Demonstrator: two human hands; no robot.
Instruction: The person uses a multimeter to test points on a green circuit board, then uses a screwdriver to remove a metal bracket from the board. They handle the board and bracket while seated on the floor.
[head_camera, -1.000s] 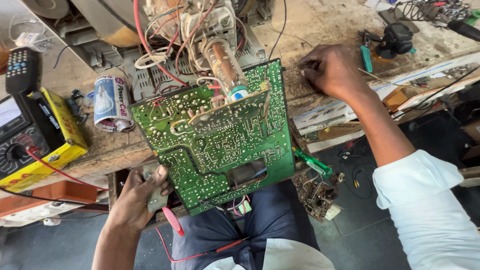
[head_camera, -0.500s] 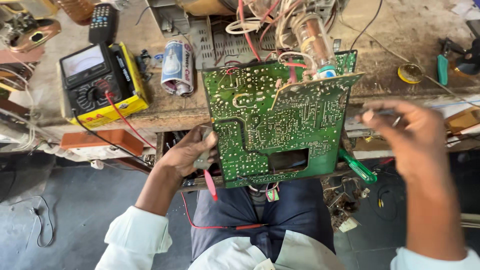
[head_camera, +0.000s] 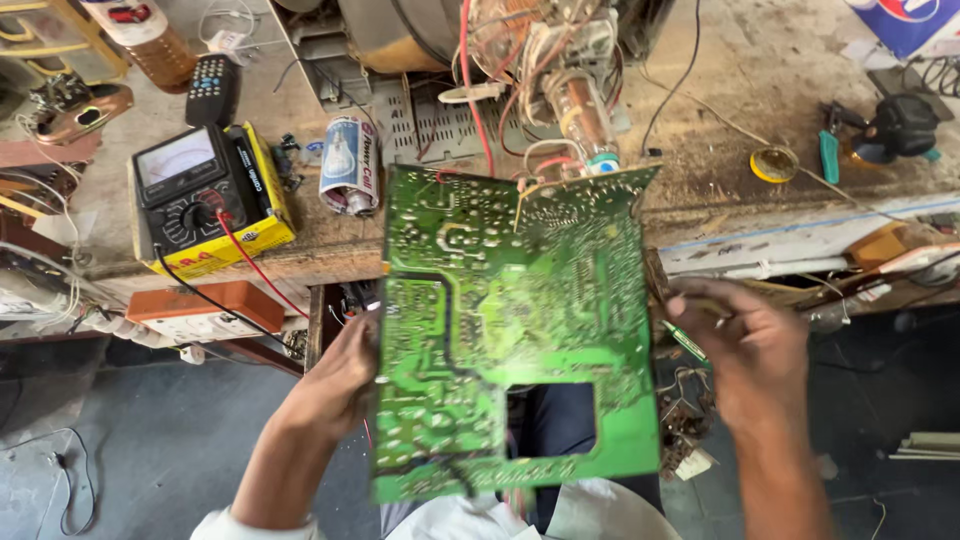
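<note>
- While it hangs over the person's lap, just in front of the workbench edge, the large green printed circuit board (head_camera: 515, 330) with its solder side up and a rectangular notch cut in its lower part tilts toward the camera, seemingly so the traces can be read.
- Wires run from its top edge up to the glass neck of the picture tube (head_camera: 580, 100) on the wooden workbench (head_camera: 740, 90), which is likely why the board stays close to the bench.
- Gripping the board's left edge, the left hand (head_camera: 335, 385) has its fingers curled behind the board and the thumb on the rim, bearing its weight.
- Just off the board's right edge, the right hand (head_camera: 750, 350) has its fingers drawn together, apparently pinching a thin green-handled tool (head_camera: 685, 340); the exact grip is hard to make out.
- Farther out on the bench lie a yellow-cased analogue multimeter (head_camera: 205, 195) with red and black leads, a black remote control (head_camera: 213, 90) and a small round tin (head_camera: 773, 165).
- Compared with half a second ago, the board sits lower and nearer the camera, and the right hand has come in closer to its edge.
</note>
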